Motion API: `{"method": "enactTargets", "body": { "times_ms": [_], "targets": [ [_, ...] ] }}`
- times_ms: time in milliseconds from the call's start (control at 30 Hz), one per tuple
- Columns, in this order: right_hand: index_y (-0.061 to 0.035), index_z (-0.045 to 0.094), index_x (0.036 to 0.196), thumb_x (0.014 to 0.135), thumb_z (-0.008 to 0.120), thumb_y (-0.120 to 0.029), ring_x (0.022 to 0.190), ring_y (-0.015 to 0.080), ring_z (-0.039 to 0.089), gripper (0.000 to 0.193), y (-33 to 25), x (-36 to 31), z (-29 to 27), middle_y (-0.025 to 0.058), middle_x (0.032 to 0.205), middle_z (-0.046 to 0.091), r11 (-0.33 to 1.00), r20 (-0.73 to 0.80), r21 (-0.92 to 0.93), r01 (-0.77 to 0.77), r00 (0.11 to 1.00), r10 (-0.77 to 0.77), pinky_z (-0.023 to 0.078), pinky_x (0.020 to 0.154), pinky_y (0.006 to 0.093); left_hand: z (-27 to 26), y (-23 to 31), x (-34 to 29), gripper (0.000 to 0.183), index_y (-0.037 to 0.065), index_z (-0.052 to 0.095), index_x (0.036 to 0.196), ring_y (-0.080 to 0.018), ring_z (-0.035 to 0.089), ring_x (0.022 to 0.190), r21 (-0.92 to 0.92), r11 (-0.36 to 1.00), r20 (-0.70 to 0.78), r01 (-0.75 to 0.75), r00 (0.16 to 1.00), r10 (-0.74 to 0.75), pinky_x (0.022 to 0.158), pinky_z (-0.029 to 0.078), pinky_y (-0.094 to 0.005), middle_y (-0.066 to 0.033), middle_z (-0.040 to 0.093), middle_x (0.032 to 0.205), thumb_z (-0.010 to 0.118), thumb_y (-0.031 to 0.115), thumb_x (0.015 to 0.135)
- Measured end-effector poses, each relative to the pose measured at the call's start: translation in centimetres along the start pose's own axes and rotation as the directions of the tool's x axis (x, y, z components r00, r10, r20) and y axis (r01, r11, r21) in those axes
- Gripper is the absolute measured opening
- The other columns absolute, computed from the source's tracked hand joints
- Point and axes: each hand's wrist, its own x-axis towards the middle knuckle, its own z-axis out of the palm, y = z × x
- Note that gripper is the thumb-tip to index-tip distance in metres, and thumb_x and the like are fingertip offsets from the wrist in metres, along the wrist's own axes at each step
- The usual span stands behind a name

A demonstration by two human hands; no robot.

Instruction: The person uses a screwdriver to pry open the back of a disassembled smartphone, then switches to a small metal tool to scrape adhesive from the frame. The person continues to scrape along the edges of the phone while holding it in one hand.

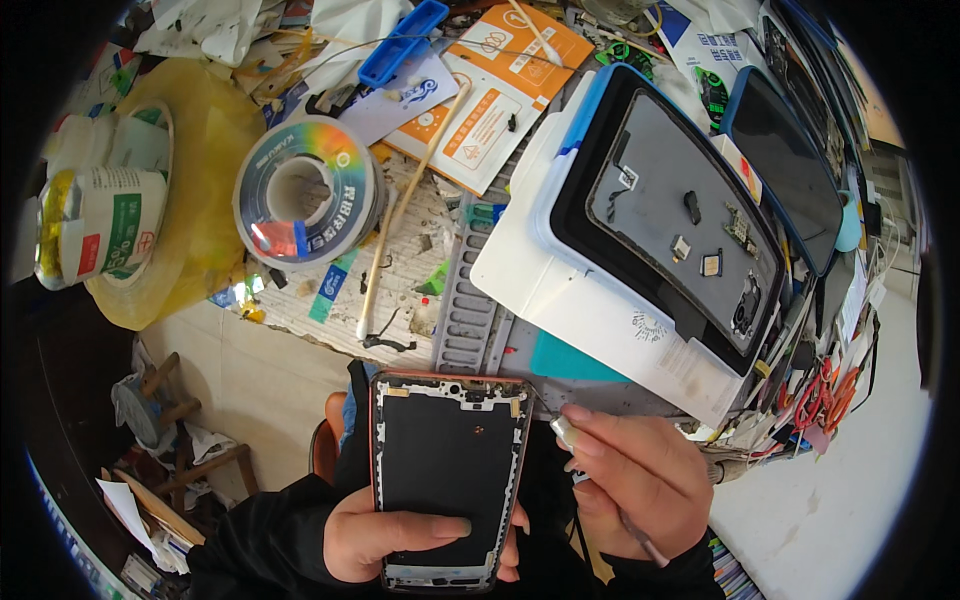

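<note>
My left hand (385, 535) is closed round the lower part of a phone frame (440, 450), its thumb lying across the black inner face. The frame has a reddish outer edge, and its screen is off. Whitish residue runs along its inner rim. In my right hand (640, 480) a slim metal pick (562, 431) is pinched between thumb and fingers. Its fine tip lies close to the frame's upper right corner; whether it touches, I cannot tell. The rear end of the pick shows below my palm.
Ahead lies a white box with a dark phone panel (650, 235) bearing small parts. A solder wire spool (345, 200), a cotton swab (375, 285), orange cards (480, 130) and a yellow tape roll (215, 240) cover the bench. Another phone (785, 160) and tangled wires (830, 390) are at right.
</note>
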Motion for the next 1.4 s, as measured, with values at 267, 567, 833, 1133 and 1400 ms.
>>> {"method": "enactTargets", "body": {
  "times_ms": [267, 567, 833, 1133, 1400],
  "targets": [
    [0.0061, 0.072, 0.118, 0.083, 0.078, 0.001, 0.086, 0.0291, 0.075, 0.036, 0.1, 0.4, 0.2, 0.0250, 0.120, 0.073, 0.994, -0.009, 0.108, -0.021, 1.000, 0.022, 0.059, 0.072, 0.0335, 0.5, 0.4, -0.1, 0.050, -0.016, 0.061, 0.122, -0.0447, 0.071, 0.101, -0.012, 1.000, -0.030, 0.025, 0.999, -0.025, 0.097, 0.057, -0.0521, -0.0322, 0.071, 0.105, 0.063, 0.014, 0.082],
    [0.0040, 0.073, 0.118, 0.075, 0.085, 0.004, 0.088, 0.0289, 0.074, 0.045, 0.4, 0.5, -0.9, 0.0233, 0.127, 0.071, 0.961, 0.076, 0.238, -0.139, 0.989, 0.124, 0.059, 0.074, 0.0355, 0.4, 0.4, -0.1, 0.049, -0.016, 0.060, 0.121, -0.0456, 0.072, 0.099, -0.004, 1.000, -0.050, -0.003, 0.999, 0.003, 0.093, 0.058, -0.0548, -0.0323, 0.070, 0.107, 0.063, 0.013, 0.081],
    [-0.0022, 0.072, 0.117, 0.089, 0.075, -0.007, 0.086, 0.0294, 0.074, 0.029, -1.3, -0.8, -0.8, 0.0253, 0.120, 0.073, 0.998, 0.024, 0.030, -0.052, 0.998, 0.052, 0.059, 0.073, 0.0373, -0.1, -0.5, -0.1, 0.051, -0.014, 0.058, 0.127, -0.0440, 0.071, 0.104, 0.036, 0.999, -0.020, -0.033, 0.999, 0.034, 0.099, 0.056, -0.0542, -0.0298, 0.070, 0.112, 0.064, 0.014, 0.085],
    [0.0000, 0.073, 0.118, 0.085, 0.076, 0.001, 0.085, 0.0289, 0.074, 0.033, -1.3, 0.4, 1.0, 0.0192, 0.122, 0.073, 0.995, -0.066, -0.095, 0.032, 0.997, -0.038, 0.060, 0.073, 0.0356, 0.8, -0.6, 0.0, 0.051, -0.012, 0.056, 0.133, -0.0411, 0.070, 0.109, 0.105, 0.994, -0.060, -0.027, 0.998, 0.034, 0.103, 0.054, -0.0489, -0.0282, 0.071, 0.111, 0.061, 0.015, 0.090],
    [0.0023, 0.074, 0.112, 0.079, 0.079, 0.006, 0.086, 0.0304, 0.075, 0.033, -1.2, 0.4, 0.8, 0.0210, 0.121, 0.073, 0.998, -0.101, 0.016, 0.055, 0.993, -0.053, 0.061, 0.069, 0.0365, 0.7, -0.4, -0.1, 0.051, -0.012, 0.054, 0.134, -0.0406, 0.070, 0.110, 0.045, 0.999, -0.047, -0.019, 0.999, 0.021, 0.102, 0.054, -0.0485, -0.0287, 0.071, 0.112, 0.060, 0.014, 0.090]
  ]
}}
